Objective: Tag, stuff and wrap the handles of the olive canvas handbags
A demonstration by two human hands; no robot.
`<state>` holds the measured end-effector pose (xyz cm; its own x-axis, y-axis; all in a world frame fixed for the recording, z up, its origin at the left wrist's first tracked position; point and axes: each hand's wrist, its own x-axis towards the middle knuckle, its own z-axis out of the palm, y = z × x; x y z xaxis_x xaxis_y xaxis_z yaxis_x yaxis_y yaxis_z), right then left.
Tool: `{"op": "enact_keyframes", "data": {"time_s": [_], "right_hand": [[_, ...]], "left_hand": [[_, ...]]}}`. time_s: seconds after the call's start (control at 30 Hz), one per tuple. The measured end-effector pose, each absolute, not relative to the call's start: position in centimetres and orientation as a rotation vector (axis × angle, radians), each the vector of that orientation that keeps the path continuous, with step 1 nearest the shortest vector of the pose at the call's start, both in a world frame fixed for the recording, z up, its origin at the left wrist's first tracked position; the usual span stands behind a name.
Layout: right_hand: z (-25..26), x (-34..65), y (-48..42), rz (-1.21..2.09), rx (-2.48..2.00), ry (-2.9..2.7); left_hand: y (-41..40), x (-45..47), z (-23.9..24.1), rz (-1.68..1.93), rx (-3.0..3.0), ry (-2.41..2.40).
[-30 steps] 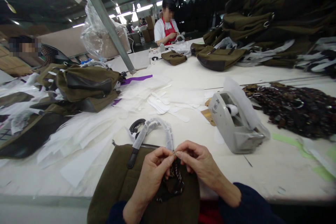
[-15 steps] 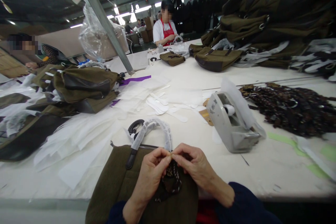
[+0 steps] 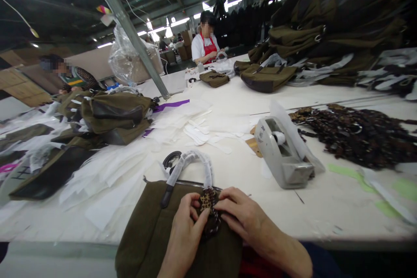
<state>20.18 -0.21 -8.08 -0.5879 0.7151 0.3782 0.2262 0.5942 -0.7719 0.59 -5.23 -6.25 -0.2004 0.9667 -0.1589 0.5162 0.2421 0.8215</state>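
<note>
An olive-green handbag (image 3: 143, 226) lies before me at the table's near edge. Its handle (image 3: 192, 158) is wrapped in whitish film and a zip runs along the top. A leopard-print ornament (image 3: 206, 202) with a dark braided strap (image 3: 213, 226) hangs by the handle's right base. My left hand (image 3: 187, 232) has thumb and forefinger closed on the ornament's left side. My right hand (image 3: 249, 217) pinches at its right edge, fingers bent. The fingers partly cover the ornament's edges. Behind the bag lies a coiled black strap (image 3: 171, 159).
A grey tape dispenser (image 3: 282, 154) stands right of the bag. Beyond it is a heap of dark patterned straps (image 3: 361, 134). Olive bags (image 3: 114, 115) and white sheets (image 3: 107, 178) cover the left; more bags (image 3: 269, 76) are piled behind. Two co-workers (image 3: 205, 45) sit farther off.
Both hands have come down from the handle's base and moved apart, exposing the leopard-print ornament. Earlier their fingertips met above it. The view has shifted slightly.
</note>
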Motion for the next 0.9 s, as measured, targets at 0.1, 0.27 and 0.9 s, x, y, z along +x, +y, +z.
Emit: {"op": "enact_keyframes", "data": {"time_s": [0.1, 0.27, 0.9], "right_hand": [[-8.3, 19.6, -0.5, 0.741, -0.75, -2.247], [-8.5, 18.9, -0.9, 0.723, -0.817, -2.235], [-11.1, 18.9, 0.6, 0.804, -0.551, -2.074]], "left_hand": [[-4.9, 0.9, -6.3, 0.738, 1.463, 1.879], [-4.4, 1.3, -5.6, 0.881, 1.232, 1.643], [-5.5, 1.8, -6.2, 0.988, 0.829, 1.13]]}}
